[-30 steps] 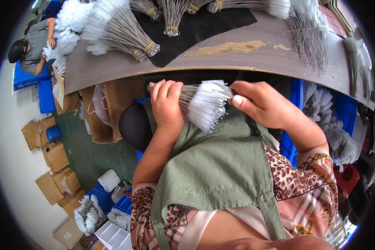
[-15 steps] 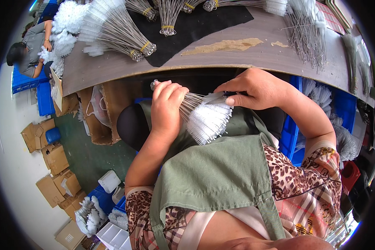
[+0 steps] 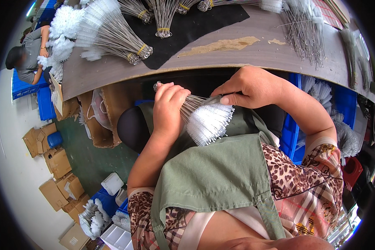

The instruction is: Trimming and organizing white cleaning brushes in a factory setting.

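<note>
My left hand is closed around the thin metal stems of a bundle of wire brushes. Small metal loops at the stem ends stick out above its fingers. White bristle heads fan out to the right of this hand, over the green apron. At the upper edge of the bristles, my right hand pinches one brush between thumb and forefinger; this brush looks grey in the shade, and the fingers partly hide it.
On the table beyond my hands lie banded brush bundles, a black cloth and loose wire brushes. Blue crates with brushes stand right. Cardboard boxes line the left floor. Another person handles white brushes far left.
My right thumb and forefinger have come closer together at the bristles' edge. The left hand keeps its hold on the bundle. The whole view has shifted slightly.
</note>
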The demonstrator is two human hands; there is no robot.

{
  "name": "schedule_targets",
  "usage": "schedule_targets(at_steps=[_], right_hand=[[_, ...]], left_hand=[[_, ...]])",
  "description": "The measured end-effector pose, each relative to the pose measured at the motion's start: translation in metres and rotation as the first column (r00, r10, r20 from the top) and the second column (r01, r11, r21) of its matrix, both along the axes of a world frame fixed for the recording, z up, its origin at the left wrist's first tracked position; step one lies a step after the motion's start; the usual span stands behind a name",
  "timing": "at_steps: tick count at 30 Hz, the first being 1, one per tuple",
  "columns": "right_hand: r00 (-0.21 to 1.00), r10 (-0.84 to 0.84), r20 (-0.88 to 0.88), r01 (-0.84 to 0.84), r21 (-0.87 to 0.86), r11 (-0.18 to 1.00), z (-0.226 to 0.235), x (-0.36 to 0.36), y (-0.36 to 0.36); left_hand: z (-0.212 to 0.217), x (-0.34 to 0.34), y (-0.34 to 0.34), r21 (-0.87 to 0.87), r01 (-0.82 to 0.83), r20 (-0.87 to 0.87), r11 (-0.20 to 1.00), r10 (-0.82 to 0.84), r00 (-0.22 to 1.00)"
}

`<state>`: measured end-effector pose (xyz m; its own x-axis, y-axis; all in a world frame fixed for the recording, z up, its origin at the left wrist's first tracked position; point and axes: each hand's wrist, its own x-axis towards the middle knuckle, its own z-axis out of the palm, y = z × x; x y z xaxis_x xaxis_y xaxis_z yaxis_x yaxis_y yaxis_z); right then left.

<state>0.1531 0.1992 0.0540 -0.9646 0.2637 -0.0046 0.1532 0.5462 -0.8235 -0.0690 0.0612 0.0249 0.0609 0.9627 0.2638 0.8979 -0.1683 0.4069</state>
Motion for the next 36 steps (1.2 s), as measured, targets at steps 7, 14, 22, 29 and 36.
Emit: schedule_targets(at_steps=[7, 14, 22, 29, 36], right_hand=[[1.0, 0.027, -0.014, -0.027, 0.034, 0.999, 0.001, 0.0, 0.0], [1.0, 0.019, -0.025, -0.018, 0.03, 0.999, -0.003, 0.0, 0.0], [0.932, -0.31, -0.187, 0.326, 0.064, 0.943, -0.029, 0.005, 0.002], [0.733, -0.655, -0.182, 0.391, -0.675, 0.625, -0.033, 0.013, -0.022], [0.7, -0.714, -0.023, 0.114, -0.983, 0.144, -0.054, -0.023, -0.06]], left_hand=[[0.0, 0.001, -0.001, -0.011, -0.003, -0.005, 1.0, 0.003, 1.0], [-0.002, 0.001, 0.0, -0.017, -0.009, -0.007, 1.0, 0.009, 1.0], [-0.007, -0.018, -0.003, 0.029, 0.004, 0.084, 1.0, -0.006, 0.996], [0.005, -0.037, -0.032, 0.078, -0.273, 0.348, 0.959, 0.231, 0.909], [-0.025, 0.016, -0.019, -0.178, -0.269, 0.584, 0.946, 0.322, 0.745]])
